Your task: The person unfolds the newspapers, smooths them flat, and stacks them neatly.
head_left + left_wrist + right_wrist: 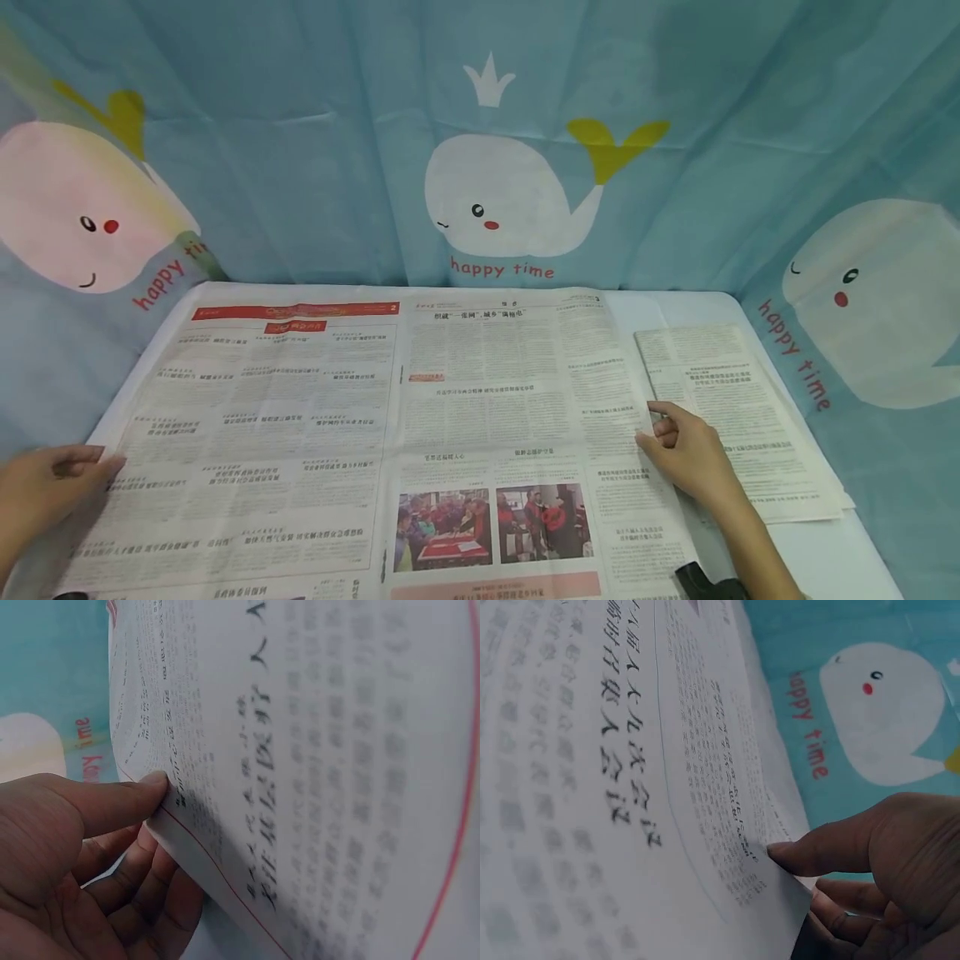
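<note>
A newspaper [360, 433] lies spread wide across the white table, with a red banner at its upper left and two colour photos low on the right page. My left hand [56, 487] pinches its left edge, thumb on top and fingers beneath, as the left wrist view shows with the newspaper [300, 787] bowed upward. On the opposite side my right hand [686, 450] pinches the right edge the same way. In the right wrist view the thumb [817, 851] presses on the printed face while the other fingers sit partly hidden below the sheet.
A folded stack of newspapers [750, 433] lies on the right of the white table [675, 308], just beyond my right hand. Blue curtains [315, 167] printed with whales and "happy time" stand behind and along both sides. Dark wrist gear [705, 583] shows at the bottom edge.
</note>
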Motion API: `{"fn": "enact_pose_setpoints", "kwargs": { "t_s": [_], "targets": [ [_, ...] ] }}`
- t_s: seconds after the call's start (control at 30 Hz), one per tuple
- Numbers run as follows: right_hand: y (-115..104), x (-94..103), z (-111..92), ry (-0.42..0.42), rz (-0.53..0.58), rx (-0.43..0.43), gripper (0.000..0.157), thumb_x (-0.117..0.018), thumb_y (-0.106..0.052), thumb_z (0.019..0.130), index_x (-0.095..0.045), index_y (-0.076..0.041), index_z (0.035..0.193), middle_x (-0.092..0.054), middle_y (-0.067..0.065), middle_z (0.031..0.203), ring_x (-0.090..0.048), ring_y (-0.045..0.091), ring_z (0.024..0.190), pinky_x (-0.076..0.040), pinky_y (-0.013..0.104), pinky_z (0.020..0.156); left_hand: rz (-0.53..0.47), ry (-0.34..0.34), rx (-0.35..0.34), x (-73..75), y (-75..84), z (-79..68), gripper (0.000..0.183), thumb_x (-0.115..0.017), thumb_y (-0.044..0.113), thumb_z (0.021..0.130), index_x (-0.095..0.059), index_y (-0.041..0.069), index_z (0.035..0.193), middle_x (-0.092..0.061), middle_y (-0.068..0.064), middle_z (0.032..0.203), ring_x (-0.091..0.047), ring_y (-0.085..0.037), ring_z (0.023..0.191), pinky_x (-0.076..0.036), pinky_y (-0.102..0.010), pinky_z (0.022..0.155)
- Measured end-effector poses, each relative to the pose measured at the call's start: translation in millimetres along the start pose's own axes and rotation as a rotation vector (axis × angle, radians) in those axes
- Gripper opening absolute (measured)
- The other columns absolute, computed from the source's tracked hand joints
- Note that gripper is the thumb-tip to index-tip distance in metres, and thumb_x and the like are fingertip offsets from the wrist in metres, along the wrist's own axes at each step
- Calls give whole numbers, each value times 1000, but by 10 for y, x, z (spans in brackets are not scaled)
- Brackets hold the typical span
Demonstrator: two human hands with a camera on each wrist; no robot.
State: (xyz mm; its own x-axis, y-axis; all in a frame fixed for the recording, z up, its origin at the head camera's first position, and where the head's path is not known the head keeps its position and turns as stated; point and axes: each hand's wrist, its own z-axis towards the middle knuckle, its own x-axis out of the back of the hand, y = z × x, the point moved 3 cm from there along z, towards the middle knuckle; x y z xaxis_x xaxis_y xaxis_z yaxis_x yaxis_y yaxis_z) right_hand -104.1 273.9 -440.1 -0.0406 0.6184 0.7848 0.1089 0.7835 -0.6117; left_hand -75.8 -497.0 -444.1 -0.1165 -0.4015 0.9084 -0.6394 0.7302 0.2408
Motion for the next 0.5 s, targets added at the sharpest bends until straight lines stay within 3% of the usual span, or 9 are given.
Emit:
{"fn": "enact_pose_setpoints", "kwargs": {
  "t_s": [0.13,0.33,0.5],
  "targets": [
    [-31,-15,-18,11,-25,-27,57,-77,-10,92,-58,8,142,-71,17,96,-72,17,75,-52,23,60,0,25,-36,58,38,-82,60,-70,20,100,-48,-26,131,-64,-42,104,-67,-48,88,-51,-54,74],
    [-63,-17,-6,-22,-31,-18,58,-77,-11,92,-57,8,143,-72,15,95,-70,16,75,-52,23,60,3,48,27,94,98,-168,56,-68,15,100,-48,-25,134,-61,-44,115,-66,-52,95,-50,-59,82],
    [-44,5,12,-43,-37,-7,61,-78,-13,92,-56,10,144,-72,14,91,-68,14,70,-51,23,56,-5,54,-20,69,64,-159,60,-68,20,101,-47,-25,136,-57,-47,123,-61,-58,105,-50,-63,82]
  ]
}}
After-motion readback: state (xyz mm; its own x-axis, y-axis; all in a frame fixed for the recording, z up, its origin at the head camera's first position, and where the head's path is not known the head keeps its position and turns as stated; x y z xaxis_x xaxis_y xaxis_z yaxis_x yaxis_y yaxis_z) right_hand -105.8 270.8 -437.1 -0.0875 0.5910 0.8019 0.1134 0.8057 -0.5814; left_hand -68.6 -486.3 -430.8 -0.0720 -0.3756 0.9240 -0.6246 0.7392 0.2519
